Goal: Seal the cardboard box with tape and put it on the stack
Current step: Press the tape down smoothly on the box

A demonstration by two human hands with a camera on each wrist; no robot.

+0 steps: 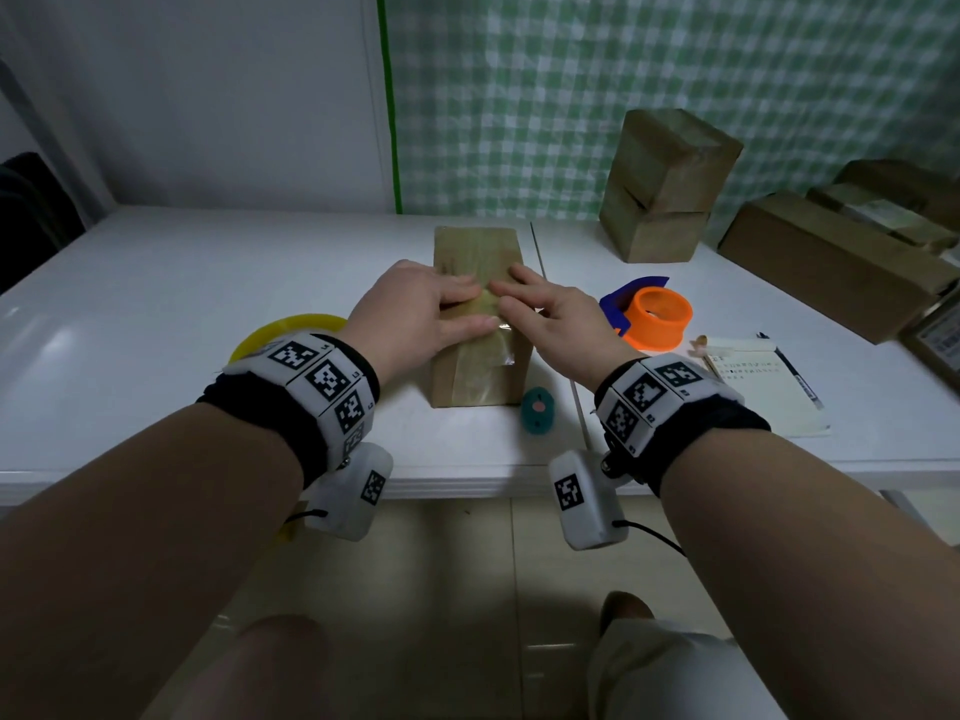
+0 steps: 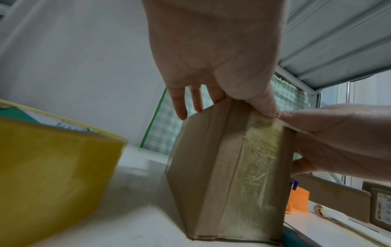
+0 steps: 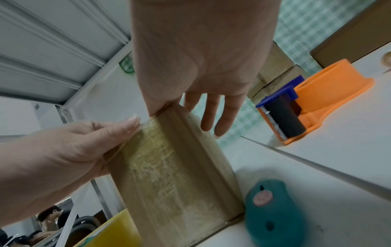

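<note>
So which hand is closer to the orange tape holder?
The right hand. It lies flat on the box, just left of the orange tape holder. The left hand presses the box's other side, farther away.

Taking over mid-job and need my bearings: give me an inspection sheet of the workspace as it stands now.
Surface: white table, seam right of the box.
Job's things: cardboard box lying flat, tape strip along its top and down the near end; stack of boxes far right.
Clutter: yellow tape roll, orange dispenser, teal cutter, notepad, more cartons.
Grippers: left hand and right hand press the tape flat.
Cables: black leads from the wrist cameras.
Surroundings: green checked curtain, white wall.
</note>
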